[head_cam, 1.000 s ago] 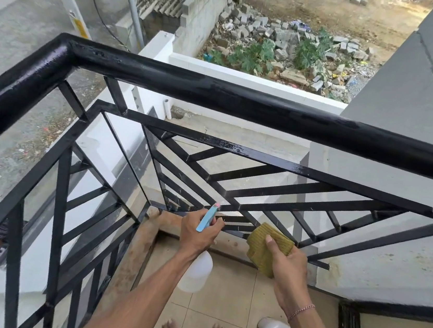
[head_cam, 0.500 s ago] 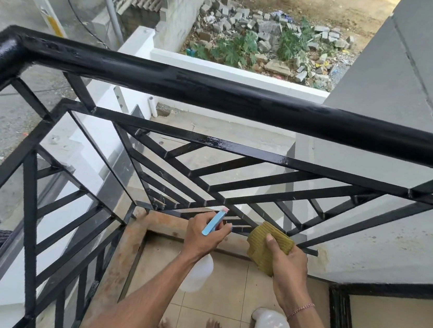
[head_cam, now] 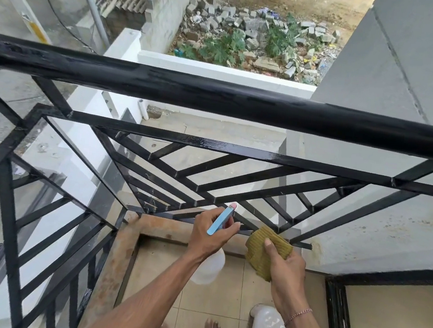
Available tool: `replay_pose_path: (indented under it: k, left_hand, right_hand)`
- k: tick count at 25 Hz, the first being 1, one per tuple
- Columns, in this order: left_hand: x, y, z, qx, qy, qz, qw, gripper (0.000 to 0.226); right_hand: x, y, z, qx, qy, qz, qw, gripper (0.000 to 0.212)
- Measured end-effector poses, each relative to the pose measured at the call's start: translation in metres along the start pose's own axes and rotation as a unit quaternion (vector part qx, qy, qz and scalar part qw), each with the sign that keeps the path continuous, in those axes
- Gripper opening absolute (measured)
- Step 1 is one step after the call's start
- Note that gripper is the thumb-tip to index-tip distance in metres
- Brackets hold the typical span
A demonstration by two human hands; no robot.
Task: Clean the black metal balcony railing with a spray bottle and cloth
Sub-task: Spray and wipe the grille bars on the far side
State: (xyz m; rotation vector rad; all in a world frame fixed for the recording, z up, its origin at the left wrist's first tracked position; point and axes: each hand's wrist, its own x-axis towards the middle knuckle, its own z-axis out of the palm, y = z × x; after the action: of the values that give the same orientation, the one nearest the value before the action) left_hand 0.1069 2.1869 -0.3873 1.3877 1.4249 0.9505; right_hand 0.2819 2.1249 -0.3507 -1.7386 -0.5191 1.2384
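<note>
Head view: cloth (head_cam: 267, 247) touching railing (head_cam: 218, 96).

Bright, soft daylight; wide-angle bending; slightly blurred edges.

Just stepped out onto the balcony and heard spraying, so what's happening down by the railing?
A person is cleaning the black railing. Their left hand grips a spray bottle, nozzle aimed at the low bars near the floor. Their right hand holds an olive cloth against the bottom bar beside it. Upper bars look wet and glossy.
</note>
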Motion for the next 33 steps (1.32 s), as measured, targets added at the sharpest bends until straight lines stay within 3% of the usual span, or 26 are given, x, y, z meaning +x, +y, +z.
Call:
replay_pose_path:
  k: [7, 20, 24, 29, 33]
  left_hand:
    - [0.002, 0.015, 0.019, 0.006, 0.015, 0.019, 1.0, 0.023]
    - [0.01, 0.022, 0.054, -0.02, -0.081, -0.013, 0.996, 0.017]
    - [0.014, 0.02, 0.074, 0.018, -0.052, -0.013, 0.998, 0.019]
    - [0.014, 0.002, 0.074, -0.012, -0.043, -0.026, 0.999, 0.016]
    - [0.011, -0.017, 0.072, 0.029, 0.019, -0.042, 0.999, 0.02]
  right_hand:
    - [0.003, 0.008, -0.01, 0.019, 0.016, 0.015, 1.0, 0.024]
    - [0.013, 0.023, -0.033, 0.037, 0.035, 0.037, 0.998, 0.027]
    - [0.018, 0.03, -0.043, 0.037, 0.049, 0.046, 0.997, 0.022]
    - [0.021, 0.035, -0.05, 0.029, 0.053, 0.049, 0.997, 0.023]
    - [0.024, 0.04, -0.05, 0.009, 0.05, 0.054, 0.997, 0.023]
